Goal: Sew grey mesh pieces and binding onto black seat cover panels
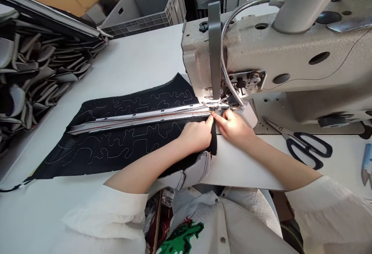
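A black fabric piece with wavy white stitching lies across the table, its right end under the presser foot of a sewing machine. Along its middle runs a pale grey strip with an orange line. My left hand is closed on the fabric just in front of the foot, fingers curled and index finger reaching forward. Close beside it, my right hand is also closed, thumb and index finger at the fabric's edge by the needle. The fingertips nearly meet. A padded grey edge hangs toward my lap.
Black-handled scissors lie right of my right hand, beside a blue-handled tool at the edge. Stacked grey and black pieces stand at left. Behind the table is a grey crate. A flexible metal lamp neck curves down near the needle.
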Motion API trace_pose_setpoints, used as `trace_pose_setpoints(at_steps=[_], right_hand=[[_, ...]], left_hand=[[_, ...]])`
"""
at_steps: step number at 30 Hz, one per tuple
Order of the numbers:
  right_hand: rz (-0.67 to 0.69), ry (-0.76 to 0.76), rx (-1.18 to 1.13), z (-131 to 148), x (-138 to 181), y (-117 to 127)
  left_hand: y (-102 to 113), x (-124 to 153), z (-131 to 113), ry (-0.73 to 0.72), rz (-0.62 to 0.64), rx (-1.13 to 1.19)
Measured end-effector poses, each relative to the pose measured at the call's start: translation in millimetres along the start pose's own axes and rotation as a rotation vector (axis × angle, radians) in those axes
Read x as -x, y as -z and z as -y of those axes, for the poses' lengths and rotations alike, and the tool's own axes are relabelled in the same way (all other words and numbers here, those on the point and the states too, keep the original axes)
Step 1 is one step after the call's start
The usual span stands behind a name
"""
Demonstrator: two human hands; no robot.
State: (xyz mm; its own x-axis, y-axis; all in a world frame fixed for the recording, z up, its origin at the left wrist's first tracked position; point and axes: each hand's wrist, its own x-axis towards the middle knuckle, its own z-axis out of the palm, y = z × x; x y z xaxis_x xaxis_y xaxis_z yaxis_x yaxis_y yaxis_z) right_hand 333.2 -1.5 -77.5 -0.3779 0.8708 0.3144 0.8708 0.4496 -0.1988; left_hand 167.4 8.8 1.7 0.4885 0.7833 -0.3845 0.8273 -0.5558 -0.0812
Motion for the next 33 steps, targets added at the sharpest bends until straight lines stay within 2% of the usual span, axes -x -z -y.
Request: trace_pose_setpoints(at_steps=[4, 8, 11, 13, 17, 20, 26, 29, 31, 33], right_hand=[[0.031, -0.054, -0.004, 7, -8, 4], [0.057, -0.095, -0.080, 8, -7, 9], [-0.003, -0.001, -0.231, 5, 10, 21], [-0.011, 0.150, -0.385, 7, 25, 30], [0.161, 0.433, -0.525, 19, 42, 38], [0.258, 0.474, -0.473, 28, 38, 33], [0.214, 0.429, -0.457, 26, 22, 25], [0.234, 0.409, -0.566, 20, 21, 36], [0.293, 0.459, -0.619, 19, 26, 46], [0.328, 0.546, -0.562, 25, 34, 53]], left_hand=[[-4, 0, -6, 0.073, 0.001, 0.031], [4, -2, -9, 0.105, 0.037, 0.033], [10, 4, -7, 0.069, 0.073, 0.020], [15, 11, -4, 0.043, 0.145, 0.010], [28, 20, 5, -0.014, 0.304, 0.018], [36, 15, 11, -0.041, 0.311, 0.043], [36, 0, 6, 0.016, 0.264, 0.004], [33, 7, 1, 0.005, 0.252, -0.062], [34, 18, 0, -0.026, 0.290, -0.115], [37, 28, 1, -0.035, 0.309, -0.156]])
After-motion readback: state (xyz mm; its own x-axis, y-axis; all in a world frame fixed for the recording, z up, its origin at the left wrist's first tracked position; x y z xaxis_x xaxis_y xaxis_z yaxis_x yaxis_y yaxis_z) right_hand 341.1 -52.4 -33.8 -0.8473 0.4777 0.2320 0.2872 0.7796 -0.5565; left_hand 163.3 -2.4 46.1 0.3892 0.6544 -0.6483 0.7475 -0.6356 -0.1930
